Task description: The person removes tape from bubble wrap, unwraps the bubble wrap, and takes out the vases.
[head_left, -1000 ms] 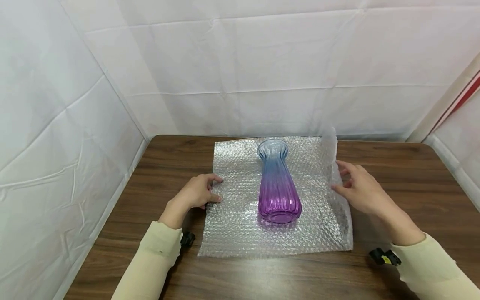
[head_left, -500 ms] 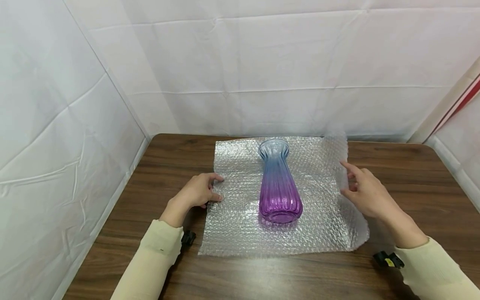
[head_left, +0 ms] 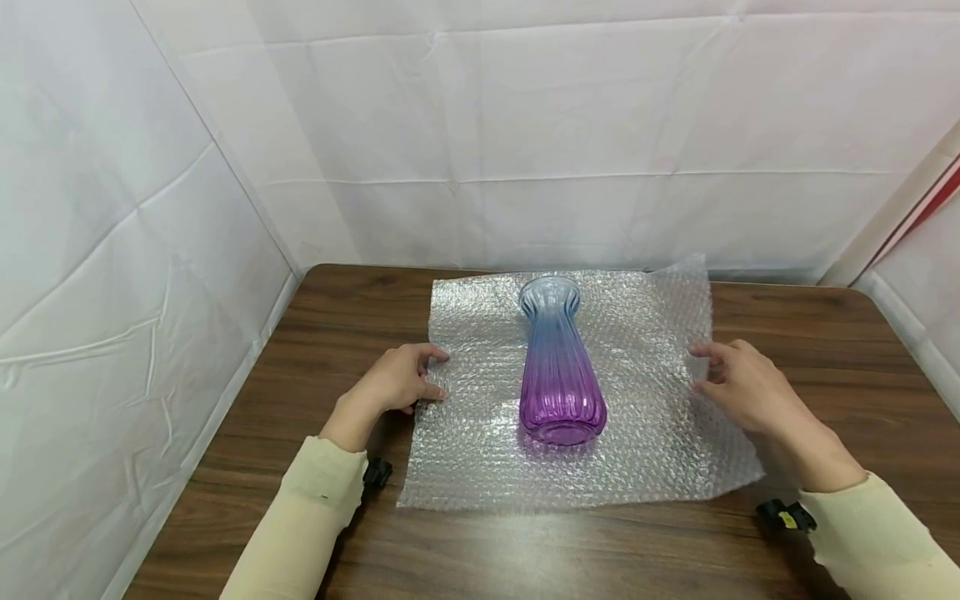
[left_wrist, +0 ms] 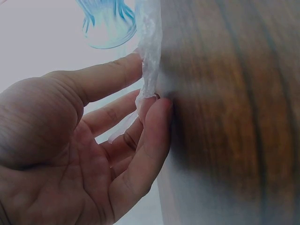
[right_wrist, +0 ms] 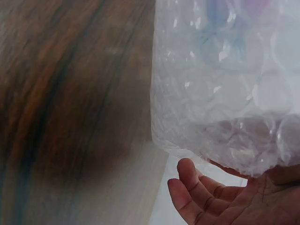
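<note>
"Farther right of the vase [head_left: 561,375] now, the loose edge of the bubble wrap [head_left: 476,471] has swung outward, and my right hand [head_left: 750,387] has gone with it."

"How does the vase lie?"

"On its side upon the wrap, mouth away from me, base toward me."

"And your grip?"

"Left of the vase, my left hand [head_left: 393,379] has the wrap's edge loosely, thumb on one side, bent fingers on the other. Right of it, thumb and forefinger stand parted at the edge; whether they pinch it, I can't tell."

"Any room?"

"Some wrap lies between vase and left hand, a wider stretch on its right. Nearer me than its base, the wrap ends and table [head_left: 540,558] shows. Beyond its mouth, the wrap's far edge nears the white cloth [head_left: 562,108]; right of that, a corner sticks up."
</note>
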Demonstrator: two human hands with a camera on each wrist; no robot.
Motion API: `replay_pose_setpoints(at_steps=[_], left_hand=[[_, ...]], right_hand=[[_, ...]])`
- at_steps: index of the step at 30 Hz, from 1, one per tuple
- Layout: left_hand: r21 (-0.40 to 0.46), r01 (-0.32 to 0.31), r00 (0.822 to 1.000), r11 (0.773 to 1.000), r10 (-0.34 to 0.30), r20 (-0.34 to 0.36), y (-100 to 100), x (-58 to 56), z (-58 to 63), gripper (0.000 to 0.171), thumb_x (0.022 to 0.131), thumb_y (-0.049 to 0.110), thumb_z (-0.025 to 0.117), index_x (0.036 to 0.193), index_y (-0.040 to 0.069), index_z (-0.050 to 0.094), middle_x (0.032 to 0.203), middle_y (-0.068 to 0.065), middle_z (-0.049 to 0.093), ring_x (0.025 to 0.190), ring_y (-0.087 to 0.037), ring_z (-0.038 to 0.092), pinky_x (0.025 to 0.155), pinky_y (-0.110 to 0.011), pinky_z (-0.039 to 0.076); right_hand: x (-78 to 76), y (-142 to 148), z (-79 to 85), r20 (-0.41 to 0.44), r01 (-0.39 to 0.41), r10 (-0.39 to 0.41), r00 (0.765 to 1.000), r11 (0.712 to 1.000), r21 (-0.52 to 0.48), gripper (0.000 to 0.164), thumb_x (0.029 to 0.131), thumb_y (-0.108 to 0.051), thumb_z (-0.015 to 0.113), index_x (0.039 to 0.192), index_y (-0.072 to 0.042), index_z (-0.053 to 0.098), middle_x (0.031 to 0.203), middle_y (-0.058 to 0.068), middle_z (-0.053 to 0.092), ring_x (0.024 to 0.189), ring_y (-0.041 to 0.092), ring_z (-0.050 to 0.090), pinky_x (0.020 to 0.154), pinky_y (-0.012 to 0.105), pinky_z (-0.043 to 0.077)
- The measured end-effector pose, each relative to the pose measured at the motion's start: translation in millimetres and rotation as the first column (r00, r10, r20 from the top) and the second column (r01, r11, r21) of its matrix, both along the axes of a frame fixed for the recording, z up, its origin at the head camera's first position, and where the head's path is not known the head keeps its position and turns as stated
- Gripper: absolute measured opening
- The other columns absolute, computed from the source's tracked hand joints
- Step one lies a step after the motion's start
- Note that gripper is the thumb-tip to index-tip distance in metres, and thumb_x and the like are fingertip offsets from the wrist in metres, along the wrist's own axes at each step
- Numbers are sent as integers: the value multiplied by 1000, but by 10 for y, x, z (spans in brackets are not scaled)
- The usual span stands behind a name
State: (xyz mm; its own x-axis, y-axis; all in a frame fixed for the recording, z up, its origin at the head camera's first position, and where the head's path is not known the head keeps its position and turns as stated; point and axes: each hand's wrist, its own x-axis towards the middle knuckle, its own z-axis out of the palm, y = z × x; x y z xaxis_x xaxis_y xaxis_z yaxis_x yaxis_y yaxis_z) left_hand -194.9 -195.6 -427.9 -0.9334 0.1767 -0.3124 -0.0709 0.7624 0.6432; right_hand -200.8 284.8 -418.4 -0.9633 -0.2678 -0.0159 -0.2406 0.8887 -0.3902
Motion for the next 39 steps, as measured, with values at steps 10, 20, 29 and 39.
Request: replay_pose_setpoints(at_steps=[10, 20, 29, 39], left_hand=[[1, 4, 1000, 1000, -4, 0, -9, -8, -2, 60, 87, 18, 86, 142, 20, 63, 91, -9, 56, 58, -17, 53, 56, -34, 59], [-8, 10, 1000, 1000, -10, -4, -5, -5, -2, 59, 87, 18, 85, 142, 20, 63, 90, -9, 57, 57, -17, 53, 55, -32, 58], [-12, 9, 1000, 1000, -9, -5, -3, -5, -5, 59, 88, 18, 85, 142, 21, 63, 90, -9, 58, 58, -17, 54, 57, -34, 59], [-10, 1, 1000, 1000, -1, 1, 1, -4, 0, 60, 88, 17, 85, 143, 20, 62, 92, -9, 57, 59, -17, 53, 55, -31, 58]], right_hand=[[-28, 69, -44, 1, 2, -2, 1000, 999, 39, 45, 93, -15, 71, 132, 6, 65, 118, 31, 59, 94, 39, 64, 68, 49, 51], [-39, 122, -41, 54, -11, 7, 999, 997, 73, 49, 97, -21, 67, 135, 9, 62, 128, 34, 54, 89, 31, 64, 64, 42, 50], [-26, 138, -83, 50, -1, -5, 999, 994, 108, 54, 92, -24, 74, 136, 6, 63, 131, 40, 52, 115, 57, 50, 89, 69, 43], [-5, 158, -93, 117, 37, -54, 992, 989, 142, 56, 97, -30, 70, 144, -1, 59, 131, 34, 45, 107, 53, 40, 72, 56, 38]])
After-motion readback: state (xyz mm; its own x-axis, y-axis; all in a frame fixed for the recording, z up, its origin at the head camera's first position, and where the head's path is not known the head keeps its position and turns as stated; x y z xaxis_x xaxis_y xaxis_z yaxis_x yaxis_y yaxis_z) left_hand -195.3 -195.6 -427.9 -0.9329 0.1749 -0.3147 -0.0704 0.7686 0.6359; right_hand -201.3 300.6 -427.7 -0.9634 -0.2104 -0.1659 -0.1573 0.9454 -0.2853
